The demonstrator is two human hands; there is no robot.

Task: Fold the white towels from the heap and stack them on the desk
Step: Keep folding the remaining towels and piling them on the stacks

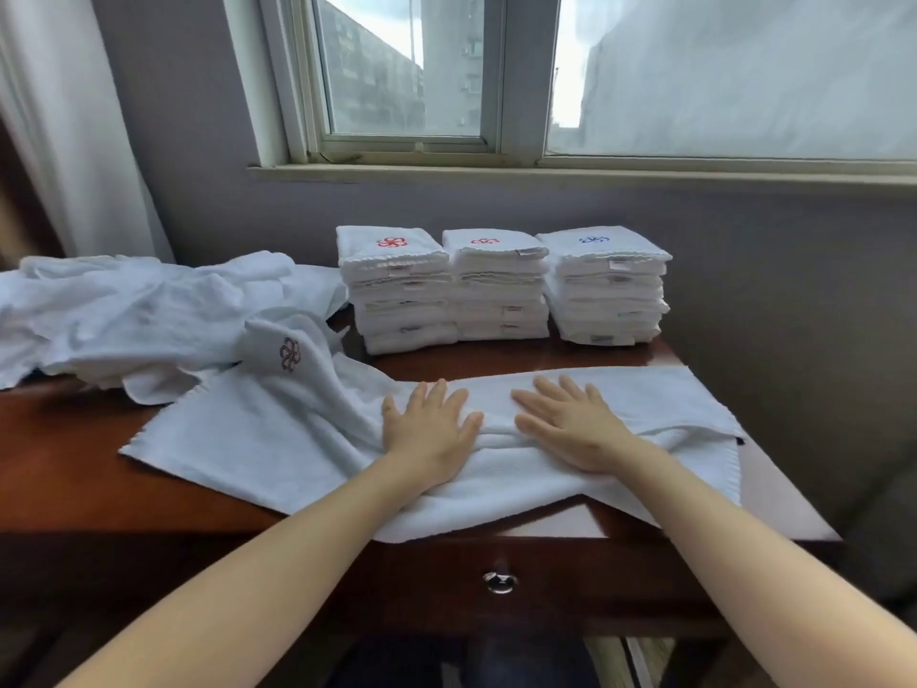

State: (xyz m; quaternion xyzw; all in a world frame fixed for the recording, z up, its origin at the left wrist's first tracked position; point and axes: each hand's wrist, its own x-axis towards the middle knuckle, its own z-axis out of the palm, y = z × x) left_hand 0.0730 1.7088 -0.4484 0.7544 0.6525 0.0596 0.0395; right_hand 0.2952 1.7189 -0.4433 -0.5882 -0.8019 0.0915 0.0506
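A long white towel (pixel 258 439) lies spread across the front of the dark wooden desk (pixel 74 469), with a rumpled fold running along its middle. My left hand (pixel 429 429) rests flat on it with straight fingers. My right hand (pixel 565 422) lies flat beside it, also with fingers spread. A heap of unfolded white towels (pixel 129 310) covers the desk's back left. Three stacks of folded towels stand at the back: left stack (pixel 402 290), middle stack (pixel 498 290), right stack (pixel 608 285).
A wall with a window (pixel 496 77) rises behind the desk, and a pale curtain (pixel 64 121) hangs at the left. A drawer with a round metal knob (pixel 500 582) sits under the desk's front edge. The desk's right edge drops off near the towel's end.
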